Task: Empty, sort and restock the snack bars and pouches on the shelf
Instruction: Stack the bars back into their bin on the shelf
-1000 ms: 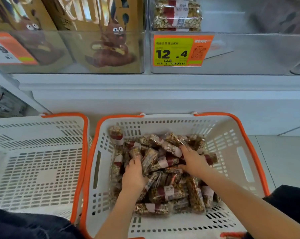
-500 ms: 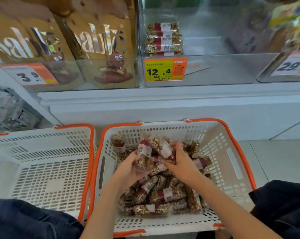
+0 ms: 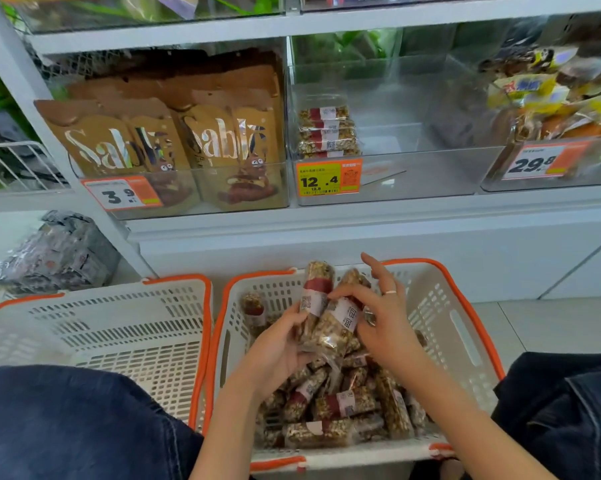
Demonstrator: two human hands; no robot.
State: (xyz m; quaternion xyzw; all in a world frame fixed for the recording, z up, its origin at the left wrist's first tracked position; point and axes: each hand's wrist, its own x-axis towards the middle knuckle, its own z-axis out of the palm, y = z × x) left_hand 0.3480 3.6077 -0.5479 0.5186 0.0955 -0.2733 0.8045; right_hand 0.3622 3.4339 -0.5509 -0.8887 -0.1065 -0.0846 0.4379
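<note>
A white perforated plastic basket with an orange rim (image 3: 465, 344) sits right of a matching second basket (image 3: 95, 327), both before the white shelf unit (image 3: 326, 233). Clear-wrapped nut bars (image 3: 333, 407) lie in the right basket. Above, a clear acrylic bin (image 3: 413, 174) holds stacked nut bars (image 3: 326, 133), right of the brown snack pouches (image 3: 174, 140).

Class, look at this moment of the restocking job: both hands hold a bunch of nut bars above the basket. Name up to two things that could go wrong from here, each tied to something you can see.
1. The left hand and right hand grip several slippery-looking wrapped bars loosely bunched; one could slide out, probably back into the basket.
2. The small stack in the clear bin above the 12.4 tag may topple if new bars are pushed against it.
</note>
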